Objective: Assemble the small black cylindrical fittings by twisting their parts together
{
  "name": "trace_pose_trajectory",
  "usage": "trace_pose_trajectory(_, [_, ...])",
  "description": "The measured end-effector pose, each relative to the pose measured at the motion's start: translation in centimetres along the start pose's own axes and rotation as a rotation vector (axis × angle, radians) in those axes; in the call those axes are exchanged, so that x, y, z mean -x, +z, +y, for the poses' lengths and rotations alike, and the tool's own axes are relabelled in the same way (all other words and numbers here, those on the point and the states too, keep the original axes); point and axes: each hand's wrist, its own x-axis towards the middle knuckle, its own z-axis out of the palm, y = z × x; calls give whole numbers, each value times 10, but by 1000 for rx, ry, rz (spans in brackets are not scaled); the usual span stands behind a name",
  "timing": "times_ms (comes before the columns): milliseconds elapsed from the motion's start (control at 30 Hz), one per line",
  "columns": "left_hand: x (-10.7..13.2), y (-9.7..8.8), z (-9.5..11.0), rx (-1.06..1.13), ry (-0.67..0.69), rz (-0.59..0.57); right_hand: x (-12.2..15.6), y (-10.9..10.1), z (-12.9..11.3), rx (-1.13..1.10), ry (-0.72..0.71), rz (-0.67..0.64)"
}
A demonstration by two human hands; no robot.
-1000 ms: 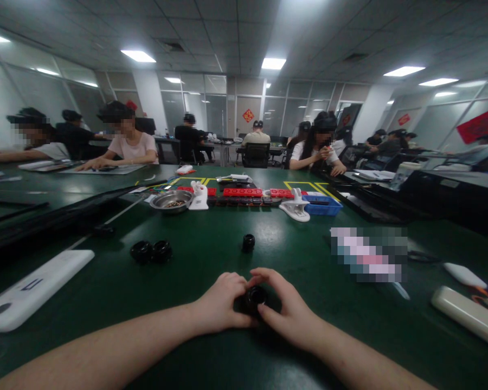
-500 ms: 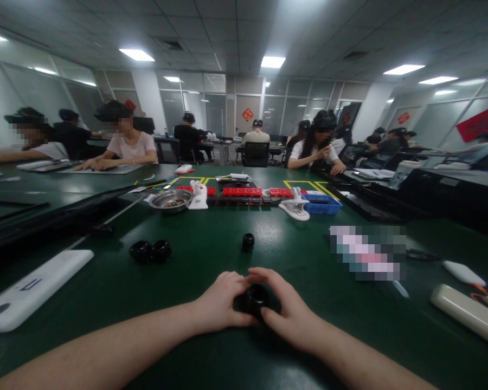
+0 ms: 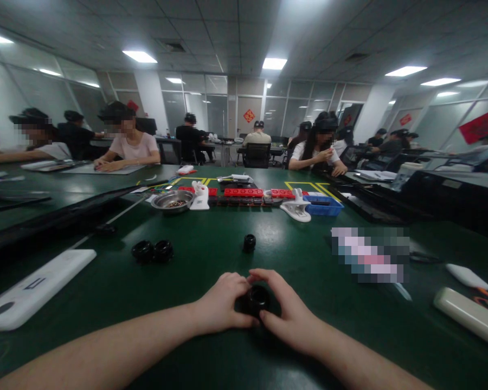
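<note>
A small black round part sits between both my hands just above the green table. My left hand wraps its curled fingers against the part's left side. My right hand pinches it from the right, forefinger arched over the top and thumb below. A second small black cylinder stands on the table a little beyond my hands. Two black ring-shaped parts lie side by side to the far left of it.
A white flat device lies at the left, a white bar at the right. Further back are a metal bowl, red blocks, a white clamp and a blue tray. Other people sit at surrounding tables.
Nothing has visibly moved apart from a slight shift of the camera; both hands stay closed around the black part.
</note>
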Motion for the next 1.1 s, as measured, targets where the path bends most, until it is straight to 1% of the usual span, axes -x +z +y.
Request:
trace_pose_trajectory(67, [1,-1,0,9,4,-2,0,-1,0,4,8,9])
trace_pose_trajectory(167, [1,-1,0,14,8,-8,-3,1,3,51,60,82])
trace_pose_trajectory(233, [0,0,0,7,11,-4,-4,2,5,67,87,107])
trace_pose_trajectory(300, [0,2,-1,3,12,4,-3,2,5,48,73,86])
trace_pose_trajectory(400, [0,4,-3,3,12,14,-1,0,3,-3,3,11])
trace_pose_trajectory(467, [1,4,-4,7,18,15,0,-1,1,-9,-17,-3])
trace_pose_trajectory(600, [1,2,-3,9,21,8,-3,1,3,48,55,109])
trace_pose_trajectory(667, [0,2,-2,7,22,8,-4,2,5,67,94,143])
trace_pose_trajectory(733, [0,2,-2,0,16,6,-4,3,6,56,88,127])
trace_pose_trajectory(900, [0,2,-1,-18,-3,1,0,2,5,12,-26,39])
trace_pose_trajectory(967, [0,1,-1,-3,9,-1,1,2,6,34,-23,54])
trace_pose_trajectory(1100, [0,1,-1,15,17,11,-1,3,8,83,51,116])
